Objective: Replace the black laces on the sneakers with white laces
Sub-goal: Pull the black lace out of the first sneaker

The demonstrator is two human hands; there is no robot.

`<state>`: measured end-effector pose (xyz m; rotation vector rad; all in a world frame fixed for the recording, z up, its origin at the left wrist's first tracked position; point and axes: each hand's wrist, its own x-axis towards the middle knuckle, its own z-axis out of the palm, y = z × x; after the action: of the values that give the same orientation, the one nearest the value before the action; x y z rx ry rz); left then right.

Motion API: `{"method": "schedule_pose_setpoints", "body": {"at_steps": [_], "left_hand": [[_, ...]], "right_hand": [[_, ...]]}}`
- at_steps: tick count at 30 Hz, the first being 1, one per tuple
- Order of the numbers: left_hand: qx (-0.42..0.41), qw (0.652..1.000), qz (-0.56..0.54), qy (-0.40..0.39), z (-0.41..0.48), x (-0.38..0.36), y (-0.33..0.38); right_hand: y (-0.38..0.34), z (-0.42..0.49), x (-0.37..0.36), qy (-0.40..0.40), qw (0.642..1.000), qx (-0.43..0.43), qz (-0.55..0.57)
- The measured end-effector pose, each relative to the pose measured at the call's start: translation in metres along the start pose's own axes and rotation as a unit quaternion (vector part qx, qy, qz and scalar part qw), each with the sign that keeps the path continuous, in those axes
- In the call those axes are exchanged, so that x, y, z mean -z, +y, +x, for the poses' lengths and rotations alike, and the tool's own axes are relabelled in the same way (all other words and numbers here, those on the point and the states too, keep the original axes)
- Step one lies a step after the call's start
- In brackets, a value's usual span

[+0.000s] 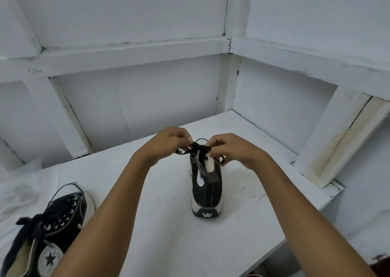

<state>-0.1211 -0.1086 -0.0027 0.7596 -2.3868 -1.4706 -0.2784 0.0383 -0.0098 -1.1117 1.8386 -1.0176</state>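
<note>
An upright black high-top sneaker (207,194) stands near the middle of the white bench (166,219), heel and star patch facing the wearer, its pale tongue showing inside the open collar. The left hand (171,141) and right hand (230,150) meet at the top of it, each pinching a strand of the black lace (199,147) between curled fingers. A second sneaker (59,217) lies tipped on its side at the bench's near left edge, its own black lace (27,224) threaded through the eyelets. Beside it lies a pale, crumpled sheet or bag (23,183); its contents cannot be told.
</note>
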Motion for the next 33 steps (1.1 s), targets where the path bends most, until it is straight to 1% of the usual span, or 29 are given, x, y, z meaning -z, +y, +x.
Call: {"method": "schedule_pose_setpoints", "body": {"at_steps": [4,7,10,16,19,25,27,29,31,33], "left_hand": [[0.017,0.999,-0.032,-0.009,-0.002,0.001,-0.005],[0.015,1.0,-0.019,-0.011,-0.002,0.002,-0.009],[0.002,1.0,-0.004,-0.019,0.0,0.003,-0.01],[-0.017,0.999,0.007,-0.03,0.004,0.009,-0.016],[-0.025,0.999,0.025,-0.035,0.005,0.012,-0.019],[-0.042,0.998,0.002,0.039,0.008,0.011,-0.02],[-0.039,0.998,-0.031,0.027,0.007,0.011,-0.02],[-0.041,0.997,-0.072,-0.009,0.004,0.011,-0.02],[-0.05,0.994,-0.089,-0.038,0.002,0.012,-0.019],[-0.051,0.993,-0.099,-0.046,0.002,0.014,-0.018]], "right_hand": [[0.004,0.004,0.0,0.003,1.0,0.027,0.0],[0.008,0.007,-0.001,0.022,0.997,0.066,0.021],[0.01,0.009,0.001,0.037,0.995,0.094,0.008],[0.01,0.009,0.005,0.007,0.996,0.081,-0.026],[0.009,0.009,0.002,-0.005,0.997,0.07,-0.014],[0.006,0.016,-0.005,-0.056,0.997,0.038,-0.045],[0.005,0.016,-0.004,-0.062,0.997,0.035,-0.041],[0.006,0.015,-0.002,-0.065,0.997,0.036,-0.033],[0.006,0.013,0.0,-0.062,0.997,0.036,-0.028],[0.006,0.012,0.001,-0.058,0.997,0.036,-0.022]]}}
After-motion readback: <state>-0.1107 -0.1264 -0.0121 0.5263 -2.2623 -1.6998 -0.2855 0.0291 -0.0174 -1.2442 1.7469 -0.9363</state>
